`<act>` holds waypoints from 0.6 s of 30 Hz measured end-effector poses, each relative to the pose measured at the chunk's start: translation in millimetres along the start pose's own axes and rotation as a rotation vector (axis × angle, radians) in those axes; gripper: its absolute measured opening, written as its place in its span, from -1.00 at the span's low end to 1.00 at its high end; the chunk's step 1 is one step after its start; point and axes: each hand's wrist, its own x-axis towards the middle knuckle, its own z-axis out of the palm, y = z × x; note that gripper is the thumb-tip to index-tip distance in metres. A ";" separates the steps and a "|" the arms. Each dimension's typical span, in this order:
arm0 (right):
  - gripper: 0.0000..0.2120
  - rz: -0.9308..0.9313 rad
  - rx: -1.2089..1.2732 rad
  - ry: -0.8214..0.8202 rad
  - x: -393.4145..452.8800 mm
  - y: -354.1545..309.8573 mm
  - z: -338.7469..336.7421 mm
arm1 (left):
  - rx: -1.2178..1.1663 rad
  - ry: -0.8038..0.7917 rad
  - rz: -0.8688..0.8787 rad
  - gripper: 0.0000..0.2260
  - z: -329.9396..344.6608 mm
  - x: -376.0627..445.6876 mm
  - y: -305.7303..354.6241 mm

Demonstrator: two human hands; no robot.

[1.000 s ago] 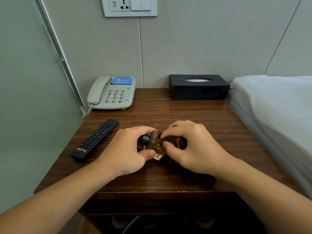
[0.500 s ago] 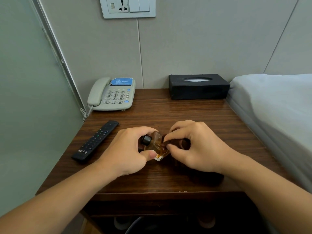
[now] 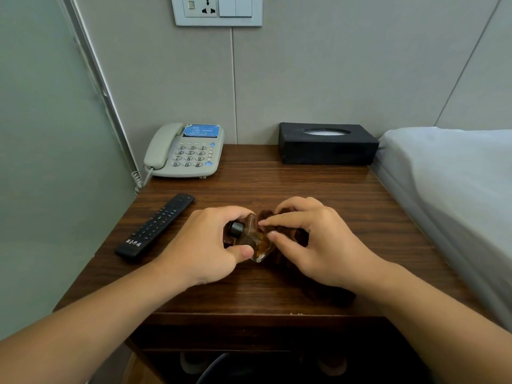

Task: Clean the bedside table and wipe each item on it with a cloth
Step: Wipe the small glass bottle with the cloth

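The head view looks down on a dark brown wood-grain worktop (image 3: 277, 184) where both hands meet near the front middle. The left hand (image 3: 205, 245) grasps a small clear glass bottle of amber liquid with a black cap (image 3: 253, 239), fingers curled over its top and the thumb under its lower edge, the cap pointing left toward the palm. The right hand (image 3: 313, 242) pinches a dark brown cloth (image 3: 291, 234) between thumb and forefinger and presses it against the right side of the bottle; more of the cloth bunches under the right palm and lies on the wood beneath the wrist. Left of the hands a black remote control with white lettering (image 3: 156, 227) lies aslant on the worktop, apart from the left hand. At the back left stands a pale grey corded telephone with a blue label (image 3: 185, 151), and at the back right a black rectangular tissue box with an oval opening (image 3: 328, 144), just beside a bed with a grey-white sheet (image 3: 448, 184).
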 end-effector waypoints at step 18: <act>-0.78 0.026 -0.047 -0.010 -7.2 0.2 -6.7 | 0.026 0.024 0.006 -0.51 1.4 -2.3 6.1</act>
